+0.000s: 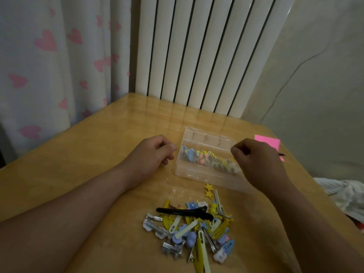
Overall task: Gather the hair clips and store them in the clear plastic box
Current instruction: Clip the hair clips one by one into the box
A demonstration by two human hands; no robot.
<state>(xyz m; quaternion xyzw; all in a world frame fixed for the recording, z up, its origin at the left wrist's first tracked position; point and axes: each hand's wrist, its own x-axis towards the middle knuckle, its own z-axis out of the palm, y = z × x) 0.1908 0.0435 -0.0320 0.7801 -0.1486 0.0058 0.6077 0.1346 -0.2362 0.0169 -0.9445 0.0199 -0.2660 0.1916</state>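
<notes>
Your left hand (155,152) rests on the table (88,158) just beside the left end of the clear box (197,173). Its fingers (167,161) are curled into a loose fist with nothing visible in them. Your right hand (258,160) hovers over the right end of the box, thumb and forefinger drawn together. I cannot tell whether they pinch a clip.

The box lies open between your hands, with a row of coloured clips (204,157) already inside. The loose pile of clips (193,231) sits nearer you, below both hands and apart from your fingers. A long black clip (185,212) lies across its top, and a yellow star clip (208,191) lies between the pile and the box. A pink note (267,141) lies beyond your right hand.
</notes>
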